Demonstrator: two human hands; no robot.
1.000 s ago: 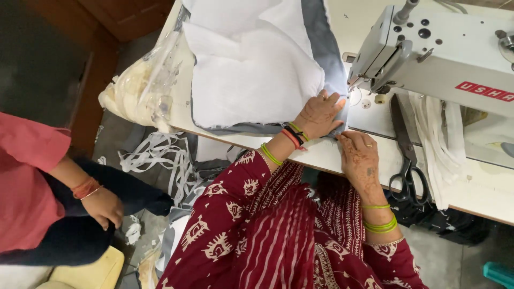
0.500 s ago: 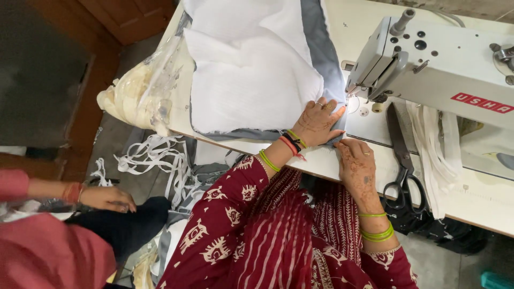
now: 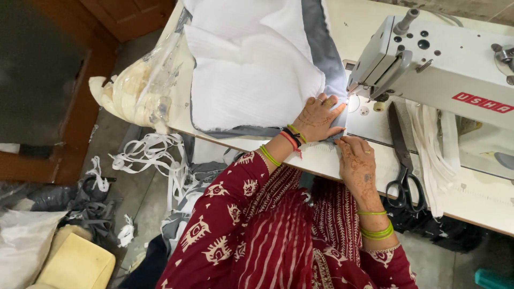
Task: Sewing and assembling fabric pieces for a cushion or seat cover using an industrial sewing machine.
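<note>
Two hands are working the cloth in the head view, and I am watching them from above. The left hand [image 3: 316, 118] is lying flat with its fingers spread, pressing down on the white and grey fabric [image 3: 251, 80] close to the needle end of the sewing machine [image 3: 444, 64]. It is gripping nothing, only holding the cloth down by its palm and fingertips. The right hand [image 3: 357, 166] is resting palm down on the table [image 3: 482, 198] just beside the left, its fingers loosely extended, with the fingertips touching the near edge of the fabric; I cannot tell whether it is pinching that edge.

The fabric is lying on the table to the left of the machine, a rumpled white panel bordered by a grey band that is running along its right side and near edge. Its corner is sitting under the left hand, just at the machine's foot.

A pair of black-handled scissors [image 3: 404, 171] is lying on the table to the right of the right hand, next to a bundle of white strips [image 3: 433, 150]. More white strips [image 3: 155, 155] are hanging and lying on the floor at left.
</note>
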